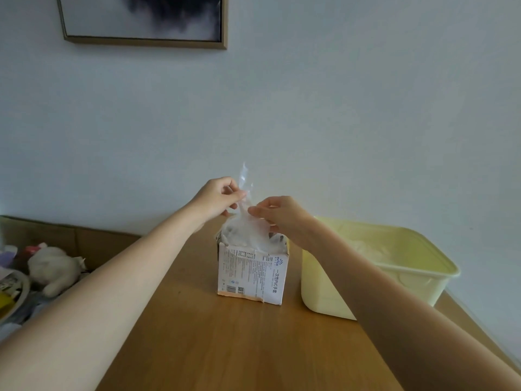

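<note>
A white cardboard box (252,273) of disposable gloves stands upright on the wooden table (197,348), its top torn open. A clear plastic glove (244,210) rises out of the opening. My left hand (218,198) pinches the glove near its upper part, just above the box. My right hand (277,214) pinches the same glove a little lower, on its right side. More clear gloves fill the box's open top.
A pale yellow plastic tub (417,275) stands on the table right of the box, touching or nearly touching it. Left of the table, a cardboard box (84,241) holds a white plush toy (53,268) and clutter. A framed picture (143,21) hangs on the wall.
</note>
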`<act>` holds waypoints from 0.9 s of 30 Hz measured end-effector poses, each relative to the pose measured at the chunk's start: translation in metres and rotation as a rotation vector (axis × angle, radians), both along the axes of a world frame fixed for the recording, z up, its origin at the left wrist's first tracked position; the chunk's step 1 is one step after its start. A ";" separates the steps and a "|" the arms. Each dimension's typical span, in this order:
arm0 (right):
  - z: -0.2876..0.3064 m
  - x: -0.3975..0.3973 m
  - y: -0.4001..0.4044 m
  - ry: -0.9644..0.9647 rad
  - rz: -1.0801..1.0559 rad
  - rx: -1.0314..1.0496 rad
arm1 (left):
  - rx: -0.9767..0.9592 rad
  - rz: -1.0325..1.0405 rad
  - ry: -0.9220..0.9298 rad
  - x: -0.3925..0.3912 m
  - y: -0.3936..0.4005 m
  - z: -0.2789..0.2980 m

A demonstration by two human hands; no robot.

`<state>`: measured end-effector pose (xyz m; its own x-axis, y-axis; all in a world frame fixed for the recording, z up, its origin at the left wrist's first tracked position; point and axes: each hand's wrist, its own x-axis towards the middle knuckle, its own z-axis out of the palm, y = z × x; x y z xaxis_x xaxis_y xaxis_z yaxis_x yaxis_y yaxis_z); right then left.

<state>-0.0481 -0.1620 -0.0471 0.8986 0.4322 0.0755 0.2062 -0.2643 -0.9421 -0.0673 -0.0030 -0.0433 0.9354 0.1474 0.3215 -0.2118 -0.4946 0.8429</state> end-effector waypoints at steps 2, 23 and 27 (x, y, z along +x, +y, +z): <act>0.001 -0.003 0.004 -0.008 0.040 -0.059 | -0.047 -0.016 -0.004 0.000 0.002 0.003; -0.011 0.008 0.001 -0.376 0.125 -0.487 | 0.052 0.171 0.005 0.009 0.018 -0.009; -0.018 0.008 0.013 -0.376 0.275 -0.974 | -0.137 0.191 -0.073 0.007 0.014 0.004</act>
